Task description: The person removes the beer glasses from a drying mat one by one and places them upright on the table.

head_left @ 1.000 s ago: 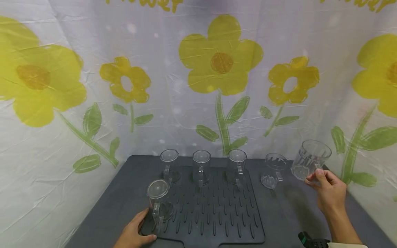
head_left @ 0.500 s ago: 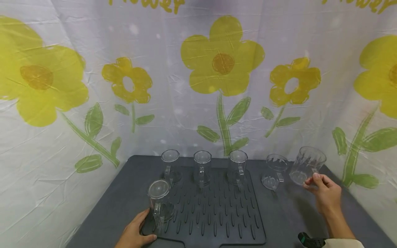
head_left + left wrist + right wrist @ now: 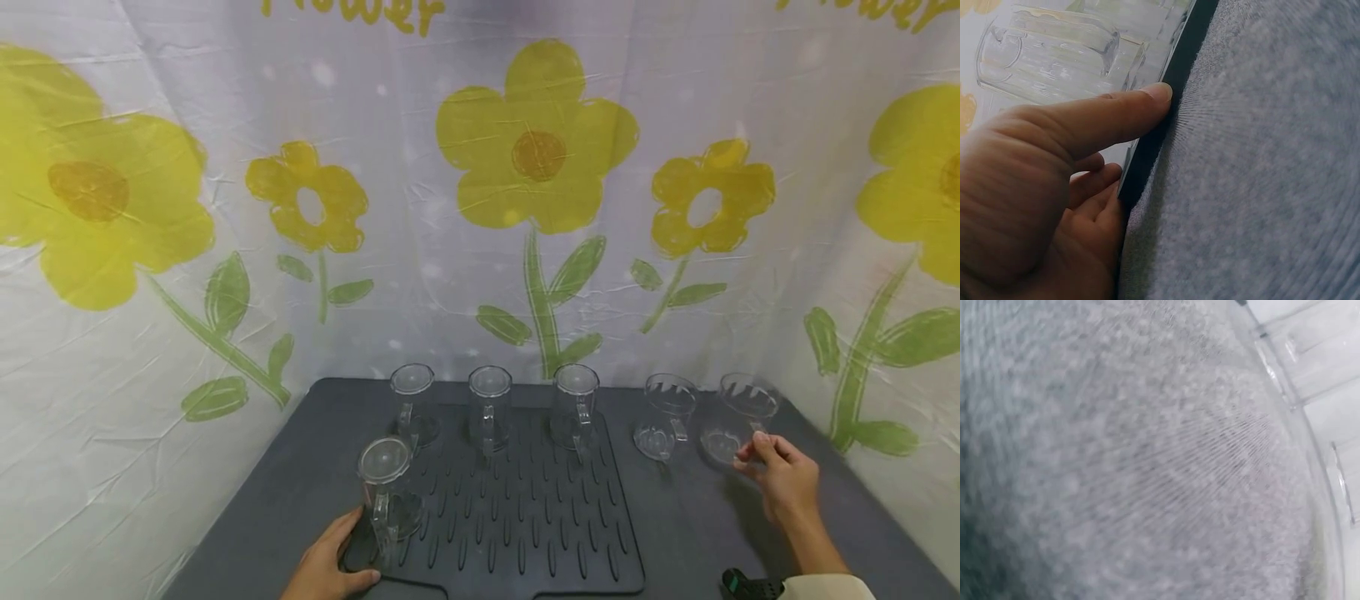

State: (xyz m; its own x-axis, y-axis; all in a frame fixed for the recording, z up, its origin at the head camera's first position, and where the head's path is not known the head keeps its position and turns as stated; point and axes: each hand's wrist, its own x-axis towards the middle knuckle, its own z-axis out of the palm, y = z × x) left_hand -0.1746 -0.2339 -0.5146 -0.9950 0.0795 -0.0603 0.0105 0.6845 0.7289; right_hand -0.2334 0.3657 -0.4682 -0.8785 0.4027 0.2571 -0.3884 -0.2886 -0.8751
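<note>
At the right of the table, my right hand (image 3: 787, 479) pinches the handle of a clear glass mug (image 3: 723, 442), which stands rim up. A second clear mug (image 3: 655, 442), also rim up, is just left of it. My left hand (image 3: 330, 558) rests at the front left corner of a dark ridged drying mat (image 3: 525, 542), thumb along the front edge, fingers by the left edge. In the left wrist view, the thumb (image 3: 1110, 119) lies straight against the dark edge. Close beside that hand, an upside-down clear mug (image 3: 385, 458) stands on the mat.
Along the mat's back edge are three more upside-down mugs, including the middle mug (image 3: 490, 408). A flower-print curtain (image 3: 420, 275) hangs behind the dark table (image 3: 255, 508). In the right wrist view, blurred grey texture fills most of the picture.
My right hand has lowered its mug and brought it slightly left, turning it from tilted to upright beside the other rim-up mug. The left hand stays at the mat corner.
</note>
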